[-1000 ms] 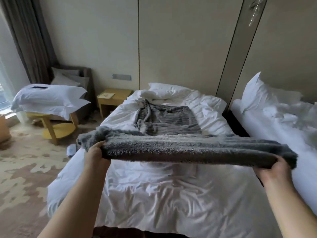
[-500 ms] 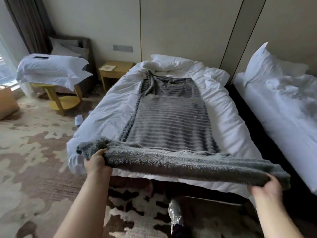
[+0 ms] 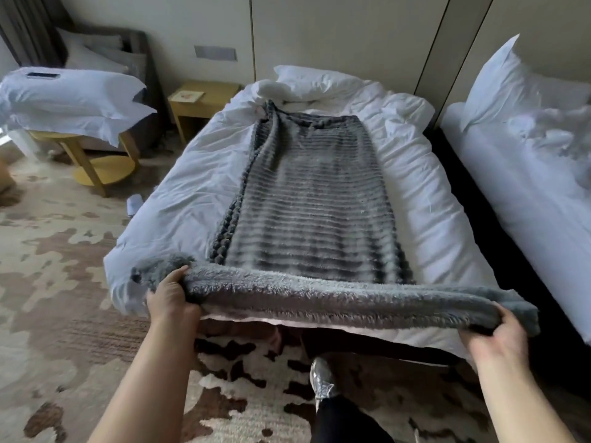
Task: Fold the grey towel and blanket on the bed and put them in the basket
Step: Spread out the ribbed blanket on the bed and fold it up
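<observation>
A grey ribbed blanket (image 3: 315,199) lies lengthwise down the middle of the white bed (image 3: 179,199), reaching from the pillow to the foot. Its near end is a fuzzy grey folded edge, lifted just above the foot of the bed. My left hand (image 3: 171,297) grips that edge at its left corner. My right hand (image 3: 497,334) grips it at the right corner. The edge is stretched taut between both hands. No separate towel and no basket are in view.
A second white bed (image 3: 524,174) stands to the right across a dark gap. A yellow nightstand (image 3: 201,100) and a round yellow table (image 3: 96,161) with stacked pillows (image 3: 70,97) are on the left. My shoe (image 3: 323,378) is on the patterned carpet.
The blanket's near edge came back toward the foot of the bed, spreading the ribbed blanket out flat along the bed. Both hands kept their grip, and the view tilted further down.
</observation>
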A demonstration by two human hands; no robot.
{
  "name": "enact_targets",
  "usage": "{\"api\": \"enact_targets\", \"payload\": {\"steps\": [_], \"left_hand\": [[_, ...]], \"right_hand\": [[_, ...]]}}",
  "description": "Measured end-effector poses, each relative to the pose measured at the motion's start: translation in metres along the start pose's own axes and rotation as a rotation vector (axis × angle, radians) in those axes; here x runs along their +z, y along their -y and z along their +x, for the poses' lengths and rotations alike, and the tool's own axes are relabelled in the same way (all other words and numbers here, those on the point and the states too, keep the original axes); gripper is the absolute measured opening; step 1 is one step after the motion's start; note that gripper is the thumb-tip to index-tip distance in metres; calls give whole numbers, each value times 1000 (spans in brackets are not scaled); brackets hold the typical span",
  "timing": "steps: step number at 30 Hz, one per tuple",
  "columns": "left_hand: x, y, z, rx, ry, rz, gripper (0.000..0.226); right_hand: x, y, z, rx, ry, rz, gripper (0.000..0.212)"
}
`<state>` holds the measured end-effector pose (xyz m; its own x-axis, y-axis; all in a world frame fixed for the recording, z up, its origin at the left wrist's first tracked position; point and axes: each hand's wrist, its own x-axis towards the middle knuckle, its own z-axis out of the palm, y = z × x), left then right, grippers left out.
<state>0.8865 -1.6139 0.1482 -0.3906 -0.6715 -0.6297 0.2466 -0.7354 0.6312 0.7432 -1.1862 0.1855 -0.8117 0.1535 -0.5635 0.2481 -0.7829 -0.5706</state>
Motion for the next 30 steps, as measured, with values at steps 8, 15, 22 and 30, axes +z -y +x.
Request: {"api": "enact_targets", "payload": {"steps": [8,15,22,30], "left_hand": [[159,-1,114,140,67,-81,58],[141,92,235,-8,-115,540,50],[64,149,224,-269,-453,585,57],[49,191,227,-545,-475,276,58]], "right_hand": [[149,-22,179,48,36,95,36],[152,-116,318,325,-155,-263,61],[80,-142,340,389,-275,-514,30],[16,-163,309,597,-483,-711,16]]}}
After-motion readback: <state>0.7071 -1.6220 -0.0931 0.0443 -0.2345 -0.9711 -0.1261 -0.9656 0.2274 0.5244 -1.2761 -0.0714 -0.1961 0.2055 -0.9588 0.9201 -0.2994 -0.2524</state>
